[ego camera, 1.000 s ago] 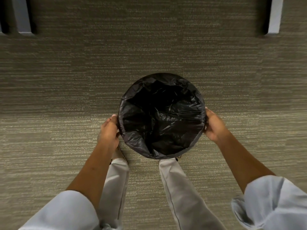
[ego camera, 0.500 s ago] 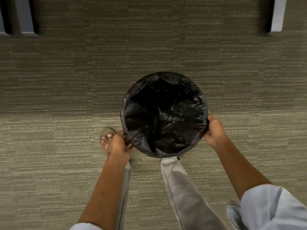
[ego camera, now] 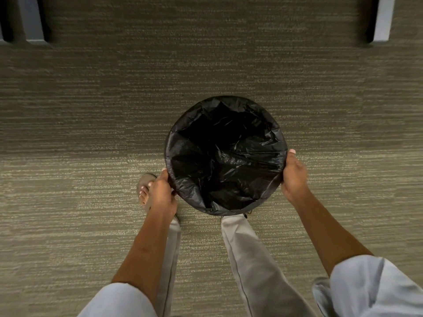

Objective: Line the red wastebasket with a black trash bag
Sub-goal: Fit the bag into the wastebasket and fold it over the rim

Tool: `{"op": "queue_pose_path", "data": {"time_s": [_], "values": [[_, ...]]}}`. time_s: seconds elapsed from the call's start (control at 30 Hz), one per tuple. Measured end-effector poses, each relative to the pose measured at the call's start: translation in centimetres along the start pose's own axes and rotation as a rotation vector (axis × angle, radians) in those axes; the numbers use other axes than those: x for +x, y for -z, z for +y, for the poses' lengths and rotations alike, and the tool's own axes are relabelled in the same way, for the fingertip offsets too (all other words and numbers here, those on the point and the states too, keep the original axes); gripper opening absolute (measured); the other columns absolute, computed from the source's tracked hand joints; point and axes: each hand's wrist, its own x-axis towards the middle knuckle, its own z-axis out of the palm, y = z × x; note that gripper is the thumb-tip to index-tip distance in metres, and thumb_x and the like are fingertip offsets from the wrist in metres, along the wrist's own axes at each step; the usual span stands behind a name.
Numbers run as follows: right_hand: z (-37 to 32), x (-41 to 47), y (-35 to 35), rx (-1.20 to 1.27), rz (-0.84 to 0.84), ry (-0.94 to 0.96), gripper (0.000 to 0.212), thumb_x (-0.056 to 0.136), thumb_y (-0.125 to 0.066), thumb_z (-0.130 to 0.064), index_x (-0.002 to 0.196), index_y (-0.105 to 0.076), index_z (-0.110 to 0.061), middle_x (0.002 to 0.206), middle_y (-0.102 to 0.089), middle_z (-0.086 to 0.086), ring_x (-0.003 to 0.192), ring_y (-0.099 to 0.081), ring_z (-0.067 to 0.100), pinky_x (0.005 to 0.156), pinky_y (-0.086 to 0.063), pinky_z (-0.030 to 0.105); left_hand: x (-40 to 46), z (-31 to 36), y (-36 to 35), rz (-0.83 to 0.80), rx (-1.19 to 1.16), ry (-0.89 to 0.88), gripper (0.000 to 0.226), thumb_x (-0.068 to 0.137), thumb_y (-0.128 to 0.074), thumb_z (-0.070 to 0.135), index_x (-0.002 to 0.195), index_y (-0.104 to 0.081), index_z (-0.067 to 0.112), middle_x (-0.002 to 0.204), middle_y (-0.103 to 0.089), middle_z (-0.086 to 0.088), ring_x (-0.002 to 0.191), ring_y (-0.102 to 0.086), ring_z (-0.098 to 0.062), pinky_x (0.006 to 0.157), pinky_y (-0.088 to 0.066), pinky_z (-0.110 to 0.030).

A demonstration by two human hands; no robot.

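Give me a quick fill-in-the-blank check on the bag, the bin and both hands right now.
1. The trash bag covering the bin's rim is ____ in colour.
2. The right hand grips the bag at the rim's ____ side.
3. The bin stands on a ____ floor.
4. Beside the left hand, a bare-toed ____ in a sandal shows.

Missing words: black; right; carpeted; foot
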Motion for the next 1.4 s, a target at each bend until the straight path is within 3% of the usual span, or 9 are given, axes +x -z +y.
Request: {"op": "queue_pose_path", "data": {"time_s": [0.13,0.3,0.5,0.7,0.93,1.07,1.17,1.3,1.4], "values": [[0.2,-0.2,-0.2,0.002,0.026,0.045,0.049,0.106,-0.042,-0.038,0.080,-0.079,-0.018,0.084,-0.081,-0.004,0.089,-0.076,0.017,0.080,-0.061,0.031,-1.4,0.9,-0.2,-0.026,-0.136,0.028,0.079,0.084,-0.061,0.044,0.147,-0.042,0.000,0.161,-0.036,-0.016,0.147,-0.037,-0.033,0.117,-0.039,-0.050],[-0.2,0.6,-0.3,0.138,-0.064,-0.165,0.035,0.104,-0.044,-0.017,0.130,-0.060,0.001,0.128,-0.067,0.024,0.119,-0.064,0.039,0.100,-0.053,0.056,-2.0,1.4,-0.7,-0.086,-0.211,0.041,0.053,0.095,-0.053,0.025,0.142,-0.050,0.000,0.152,-0.047,-0.021,0.140,-0.047,-0.033,0.117,-0.039,-0.049],[0.2,0.8,0.9,0.238,-0.107,-0.321,0.036,0.108,-0.036,-0.020,0.100,-0.069,-0.008,0.088,-0.081,0.012,0.080,-0.078,0.025,0.056,-0.062,0.036,-1.7,1.6,-0.8,-0.162,-0.186,0.075,0.024,0.096,-0.041,0.006,0.098,-0.064,0.001,0.111,-0.061,-0.019,0.105,-0.057,-0.030,0.111,-0.043,-0.047],[0.3,0.1,0.9,0.156,-0.077,-0.170,0.032,0.106,-0.033,-0.007,0.104,-0.065,-0.009,0.108,-0.073,0.013,0.101,-0.070,0.027,0.087,-0.059,0.041,-2.0,1.3,-0.6,-0.242,-0.175,-0.028,0.036,0.098,-0.038,-0.001,0.124,-0.061,-0.010,0.118,-0.069,-0.022,0.110,-0.066,-0.031,0.104,-0.052,-0.045],[0.8,-1.4,1.0,0.008,-0.001,0.150,0.036,0.104,-0.044,-0.030,0.088,-0.075,-0.021,0.084,-0.078,-0.010,0.079,-0.073,0.002,0.073,-0.054,0.025,-3.2,1.0,-0.5,-0.086,-0.246,-0.002,0.034,0.101,-0.041,0.016,0.076,-0.063,0.017,0.065,-0.067,0.004,0.067,-0.059,-0.012,0.070,-0.048,-0.026],[1.0,-1.4,1.3,0.018,-0.040,0.137,0.025,0.101,-0.056,-0.027,0.086,-0.076,-0.021,0.089,-0.078,-0.004,0.093,-0.071,0.020,0.087,-0.057,0.039,-4.3,1.1,-0.2,-0.147,-0.229,-0.012,0.031,0.106,-0.038,0.022,0.089,-0.063,0.014,0.082,-0.069,-0.002,0.077,-0.064,-0.016,0.078,-0.053,-0.031],[1.0,-1.1,1.2,0.056,-0.099,0.055,0.030,0.103,-0.052,-0.029,0.110,-0.074,-0.010,0.112,-0.076,0.009,0.109,-0.070,0.026,0.098,-0.054,0.044,-4.7,1.4,-0.4,-0.144,-0.285,-0.027,0.033,0.105,-0.038,0.019,0.084,-0.063,0.014,0.078,-0.068,-0.002,0.075,-0.064,-0.015,0.082,-0.051,-0.032],[0.5,-1.2,1.4,0.144,-0.228,-0.075,0.046,0.105,-0.042,-0.040,0.128,-0.065,-0.008,0.125,-0.072,0.010,0.118,-0.067,0.024,0.102,-0.052,0.044,-5.2,1.5,-0.5,-0.101,-0.414,-0.015,0.047,0.100,-0.037,0.007,0.057,-0.055,0.019,0.061,-0.051,0.001,0.061,-0.045,-0.013,0.067,-0.039,-0.028],[0.5,-1.4,1.9,0.145,-0.280,-0.099,0.041,0.104,-0.042,-0.040,0.118,-0.069,-0.013,0.110,-0.079,0.003,0.104,-0.073,0.019,0.089,-0.056,0.039,-5.9,1.2,-0.5,-0.071,-0.413,0.014,0.046,0.100,-0.039,0.010,0.057,-0.052,0.022,0.057,-0.045,0.005,0.048,-0.041,-0.009,0.051,-0.036,-0.022]]}}
